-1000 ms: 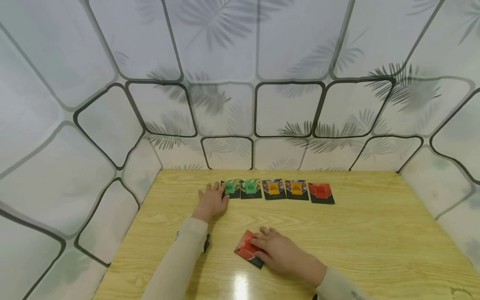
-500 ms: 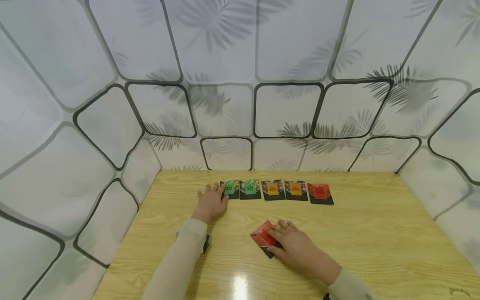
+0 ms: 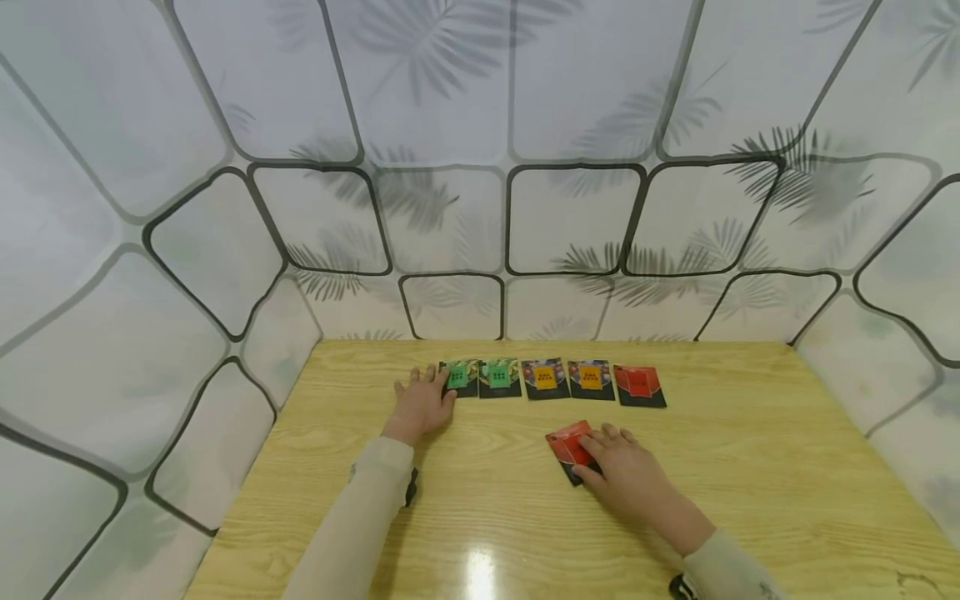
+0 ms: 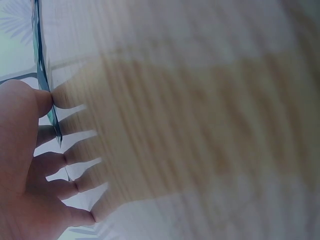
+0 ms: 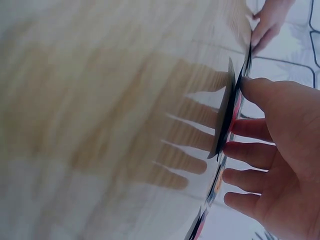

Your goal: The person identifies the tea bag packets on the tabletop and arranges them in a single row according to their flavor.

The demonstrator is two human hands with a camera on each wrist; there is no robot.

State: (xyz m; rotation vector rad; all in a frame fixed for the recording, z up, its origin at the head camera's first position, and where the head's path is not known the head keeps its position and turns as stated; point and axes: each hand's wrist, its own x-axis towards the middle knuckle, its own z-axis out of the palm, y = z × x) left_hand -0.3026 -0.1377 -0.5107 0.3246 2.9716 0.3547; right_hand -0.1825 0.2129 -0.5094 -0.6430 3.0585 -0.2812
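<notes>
Flat and card-like, a red and black packet (image 3: 572,450) lies at an angle on the table under my right hand (image 3: 630,471). My fingertips press on its right side, and in the right wrist view the thumb meets its edge while the fingers (image 5: 250,155) stay nearly straight. My left hand (image 3: 422,404) rests at the left end of a row, touching the leftmost green packet (image 3: 459,377) with spread fingers. Beside that one lie another green packet (image 3: 499,378), two orange and dark packets (image 3: 545,379), and a red packet (image 3: 640,386) at the right end.
The pale wood table (image 3: 480,508) has its back edge just behind the row. A patterned fabric wall (image 3: 450,217) stands at the back and on both sides. Light glares off the table's front.
My right hand has moved right and away from me across the table, and the red packet has moved with it. My left hand and the row have stayed put.
</notes>
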